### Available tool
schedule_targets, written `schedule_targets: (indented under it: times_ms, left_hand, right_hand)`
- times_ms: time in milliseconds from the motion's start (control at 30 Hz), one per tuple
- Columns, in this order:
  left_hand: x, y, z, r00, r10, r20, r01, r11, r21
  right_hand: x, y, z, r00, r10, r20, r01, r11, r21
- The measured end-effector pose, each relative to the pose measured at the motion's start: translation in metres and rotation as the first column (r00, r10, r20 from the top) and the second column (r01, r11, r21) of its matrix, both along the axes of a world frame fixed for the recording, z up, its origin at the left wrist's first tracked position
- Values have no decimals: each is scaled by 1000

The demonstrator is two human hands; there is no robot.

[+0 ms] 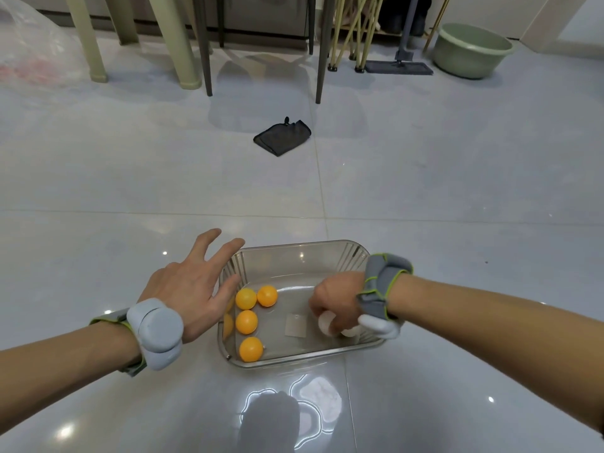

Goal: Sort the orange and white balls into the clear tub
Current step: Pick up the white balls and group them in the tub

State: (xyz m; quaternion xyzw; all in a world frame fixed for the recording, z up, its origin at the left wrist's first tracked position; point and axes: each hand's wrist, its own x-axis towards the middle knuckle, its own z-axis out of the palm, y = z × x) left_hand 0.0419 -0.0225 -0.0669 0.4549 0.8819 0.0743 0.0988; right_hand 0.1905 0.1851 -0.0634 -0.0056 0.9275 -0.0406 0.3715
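Inside the clear ribbed tub [354,256], your right hand [333,295] pinches smooth white balls [326,324]; your left hand [192,289] spreads beside glossy orange balls [246,322].

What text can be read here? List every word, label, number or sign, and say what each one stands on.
No readable text anywhere in this view.
Pale label on the floor of the clear tub: looks blank, or any print is too faint to read.
Grey wrist devices on the left hand and right hand: no visible markings.
Orange balls, white ball, black mesh bag, green basin: no print shows.
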Motion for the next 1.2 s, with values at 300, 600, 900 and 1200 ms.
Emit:
schedule_targets:
  times_ms: [300, 600, 900, 1200]
  left_hand:
    - [1, 0, -2, 1000, -4, 10, 4, 1000, -23]
    - [-1, 0, -1, 1000, 2, 8, -2, 999, -32]
    - [0, 0, -1, 1000, 8, 6, -8, 999, -37]
    - [-1, 1, -1, 1000, 6, -5, -6, 1000, -26]
  right_hand:
    - [1, -1, -42, 960, 271, 74, -280, 932, 232]
    - [5, 0, -69, 916, 381, 126, -401, 857, 324]
    - [5, -2, -76, 925, 369, 90, -375, 850, 370]
    - [5, -2, -73, 927, 363, 93, -373, 864, 338]
